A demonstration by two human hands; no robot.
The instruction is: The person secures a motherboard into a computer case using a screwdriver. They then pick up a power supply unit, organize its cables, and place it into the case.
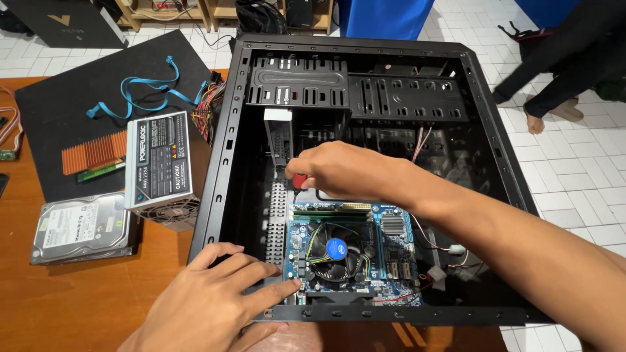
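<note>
A black computer case (pixel 215 163) lies open on its side on the wooden table. Inside it sits a blue motherboard (pixel 391 261) with a round black cooler fan (pixel 336 254). My right hand (pixel 345 173) reaches into the case above the board's top edge, closed around a red-handled tool (pixel 299 180), probably a screwdriver; its tip is hidden. My left hand (pixel 215 300) rests on the case's near rim, its fingertips touching the board's lower left corner.
A grey power supply (pixel 160 166) with a bundle of coloured wires stands left of the case. A hard drive (pixel 81 228), an orange heatsink (pixel 94 151) and blue flat cables (pixel 140 91) lie further left. Another person's legs (pixel 554 91) stand on the tiled floor at upper right.
</note>
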